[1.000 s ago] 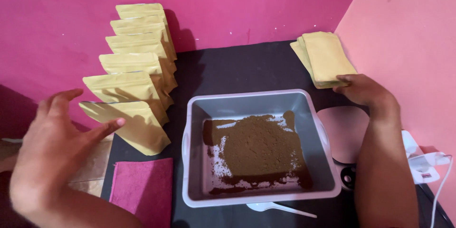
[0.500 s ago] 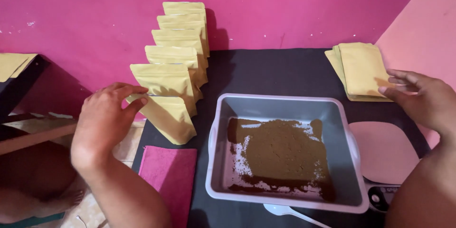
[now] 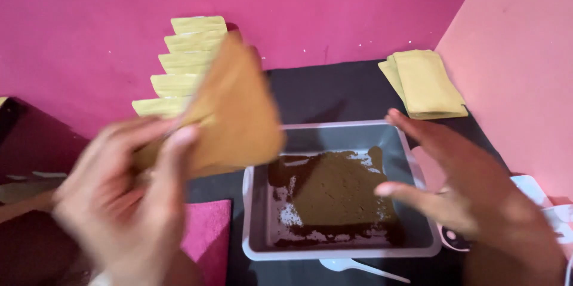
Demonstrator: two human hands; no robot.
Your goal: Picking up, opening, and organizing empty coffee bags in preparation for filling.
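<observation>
Left hand [image 3: 128,202] gripping flat tan paper pouch [image 3: 236,113], square tray [image 3: 412,161] of brown powder [image 3: 337,193]

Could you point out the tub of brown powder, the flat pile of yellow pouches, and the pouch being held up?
tub [image 3: 412,158], head view, right rim.
flat pile of yellow pouches [image 3: 427,83], head view, top pouch.
held pouch [image 3: 239,116], head view, its blurred middle, in the left hand [image 3: 128,202].

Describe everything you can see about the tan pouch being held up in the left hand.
The flat tan paper-like pouch is motion-blurred, so fine detail cannot be told. It looks matte and plain, roughly rectangular, tilted with one corner pointing up. The left hand grips its lower left edge between thumb and fingers. It hangs above the table, in front of the row of upright yellow pouches and left of the grey plastic tub.
</observation>
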